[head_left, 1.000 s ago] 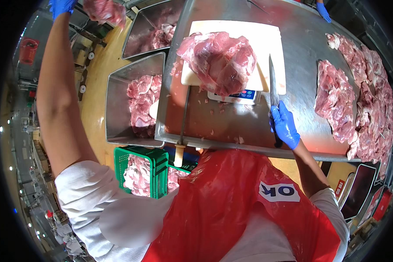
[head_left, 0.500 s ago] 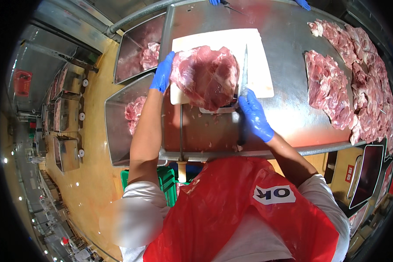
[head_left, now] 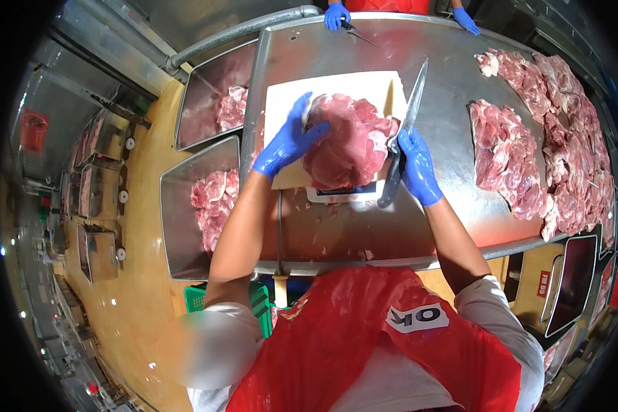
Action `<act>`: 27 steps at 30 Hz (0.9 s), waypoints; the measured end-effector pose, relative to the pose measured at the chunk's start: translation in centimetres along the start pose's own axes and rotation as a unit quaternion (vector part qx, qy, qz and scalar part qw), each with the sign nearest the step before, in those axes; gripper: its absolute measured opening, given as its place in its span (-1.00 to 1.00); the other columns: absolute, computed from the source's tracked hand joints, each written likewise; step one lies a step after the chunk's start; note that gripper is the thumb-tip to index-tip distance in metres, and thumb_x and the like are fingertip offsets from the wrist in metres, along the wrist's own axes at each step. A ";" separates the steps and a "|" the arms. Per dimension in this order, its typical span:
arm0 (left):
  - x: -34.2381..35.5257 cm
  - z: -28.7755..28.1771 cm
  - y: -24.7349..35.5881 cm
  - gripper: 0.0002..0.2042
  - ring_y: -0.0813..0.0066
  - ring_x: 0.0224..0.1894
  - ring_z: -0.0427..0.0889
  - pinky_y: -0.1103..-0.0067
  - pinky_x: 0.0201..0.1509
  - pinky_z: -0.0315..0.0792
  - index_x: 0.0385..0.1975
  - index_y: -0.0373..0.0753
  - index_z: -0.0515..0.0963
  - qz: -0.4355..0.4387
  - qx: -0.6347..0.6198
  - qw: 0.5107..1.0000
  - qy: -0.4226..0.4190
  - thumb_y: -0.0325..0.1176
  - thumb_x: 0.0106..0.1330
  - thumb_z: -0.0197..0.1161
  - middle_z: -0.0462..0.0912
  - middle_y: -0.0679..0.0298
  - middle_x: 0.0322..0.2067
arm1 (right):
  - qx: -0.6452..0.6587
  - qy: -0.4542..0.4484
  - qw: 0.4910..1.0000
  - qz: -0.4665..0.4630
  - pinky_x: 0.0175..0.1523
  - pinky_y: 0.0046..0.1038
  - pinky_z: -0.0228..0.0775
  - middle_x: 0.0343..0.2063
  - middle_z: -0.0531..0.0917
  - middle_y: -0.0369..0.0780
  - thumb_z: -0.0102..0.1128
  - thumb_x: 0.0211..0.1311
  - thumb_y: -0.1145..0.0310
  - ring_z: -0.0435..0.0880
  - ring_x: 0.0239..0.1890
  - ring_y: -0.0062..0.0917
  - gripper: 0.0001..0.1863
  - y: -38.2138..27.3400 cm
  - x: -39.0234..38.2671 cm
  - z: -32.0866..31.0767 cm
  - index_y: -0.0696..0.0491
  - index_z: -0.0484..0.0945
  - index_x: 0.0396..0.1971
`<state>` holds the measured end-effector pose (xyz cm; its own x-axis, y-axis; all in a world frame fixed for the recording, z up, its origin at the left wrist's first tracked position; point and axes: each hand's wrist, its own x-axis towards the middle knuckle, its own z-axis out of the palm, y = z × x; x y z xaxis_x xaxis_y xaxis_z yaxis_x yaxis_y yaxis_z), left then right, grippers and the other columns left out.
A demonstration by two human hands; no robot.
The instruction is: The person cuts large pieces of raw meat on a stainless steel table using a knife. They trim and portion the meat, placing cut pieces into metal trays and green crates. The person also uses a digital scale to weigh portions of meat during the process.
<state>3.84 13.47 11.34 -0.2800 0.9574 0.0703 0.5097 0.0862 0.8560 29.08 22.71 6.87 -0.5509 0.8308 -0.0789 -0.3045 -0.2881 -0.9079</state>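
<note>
A large piece of raw meat (head_left: 347, 141) rests over the white cutting board (head_left: 281, 103) on the metal table. My left hand (head_left: 290, 143) is at the meat's left side, fingers spread, thumb lying over its surface. At the right side of the meat, my right hand (head_left: 420, 168) grips a long knife (head_left: 413, 103) by its black handle, with the blade pointing away from me over the board's right edge. Both hands wear blue gloves. Below the meat shows the near edge of a white device with a dark panel (head_left: 343, 198), mostly hidden.
Several meat slabs (head_left: 505, 147) lie along the table's right side. Two metal bins (head_left: 175, 226) with meat stand at the left. Across the table are another person's gloved hands (head_left: 465, 20), one by a second knife (head_left: 360, 33). A green crate (head_left: 259, 302) sits below the near edge.
My left hand has come off the meat's left edge and moved right over it. The meat sits further right and looks more bunched. The knife has tilted outward, and the view has shifted.
</note>
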 end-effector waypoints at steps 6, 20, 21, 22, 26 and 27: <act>-0.5 3.5 -0.2 -0.29 0.30 0.35 0.19 0.43 0.42 0.10 0.37 -0.19 0.12 -0.006 -0.174 0.984 0.031 -0.41 0.22 0.30 0.27 0.09 0.28 | 0.017 0.025 0.997 0.070 -0.19 -0.60 0.34 -0.43 0.46 -0.37 -0.04 0.47 0.22 0.41 -0.38 -0.69 -0.78 0.8 -3.5 1.0 0.06 0.45 -0.17; 6.8 -0.3 0.4 -0.52 0.02 0.26 0.31 0.39 0.35 0.20 0.09 -0.08 0.51 0.199 0.026 0.975 -0.100 -0.41 0.07 0.28 0.35 0.01 0.20 | 0.024 0.037 0.999 0.017 -0.12 -0.46 0.55 0.00 0.50 -0.17 -0.08 0.48 0.24 0.54 -0.12 -0.54 -0.62 2.7 -5.3 -1.1 0.16 0.32 0.14; 5.3 0.3 1.2 -0.52 -0.02 0.26 0.30 0.37 0.35 0.21 0.03 -0.05 0.54 0.201 0.054 0.975 -0.082 -0.48 0.01 0.31 0.35 -0.01 0.19 | 0.058 0.019 0.998 0.014 -0.13 -0.49 0.54 -0.02 0.50 -0.17 -0.10 0.48 0.25 0.53 -0.11 -0.54 -0.63 3.1 -5.0 -3.2 0.14 0.31 0.15; 3.3 -0.3 3.2 -0.52 -0.04 0.26 0.28 0.35 0.34 0.21 -0.03 -0.04 0.57 0.277 0.189 0.940 -0.058 -0.54 -0.05 0.32 0.35 -0.02 0.18 | 0.036 0.033 0.999 0.021 -0.16 -0.50 0.53 -0.05 0.51 -0.19 -0.09 0.48 0.24 0.53 -0.12 -0.57 -0.65 2.1 -5.2 -4.1 0.14 0.33 0.11; 2.0 -0.7 1.3 -0.55 -0.08 0.26 0.26 0.28 0.33 0.21 -0.15 -0.07 0.58 0.340 0.183 0.923 0.005 -0.67 -0.10 0.28 0.34 0.01 0.18 | 0.013 0.038 0.999 0.002 -0.26 -0.57 0.49 -0.20 0.55 -0.20 -0.10 0.49 0.25 0.54 -0.22 -0.61 -0.74 0.8 -3.8 -3.1 0.11 0.38 -0.01; 1.9 -0.3 0.9 -0.66 0.00 0.30 0.23 0.33 0.26 0.31 -0.21 -0.11 0.59 0.318 0.272 0.908 0.037 -0.63 -0.01 0.21 0.29 -0.01 0.22 | -0.003 0.019 1.000 0.022 -0.29 -0.55 0.48 -0.24 0.56 -0.18 -0.11 0.49 0.26 0.57 -0.28 -0.57 -0.75 0.4 -3.3 -2.3 0.12 0.37 -0.05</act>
<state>3.55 15.29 12.39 0.1673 0.8421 0.5126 0.9077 -0.3345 0.2533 32.58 21.00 5.78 -0.5339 0.8349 -0.1336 -0.2767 -0.3219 -0.9055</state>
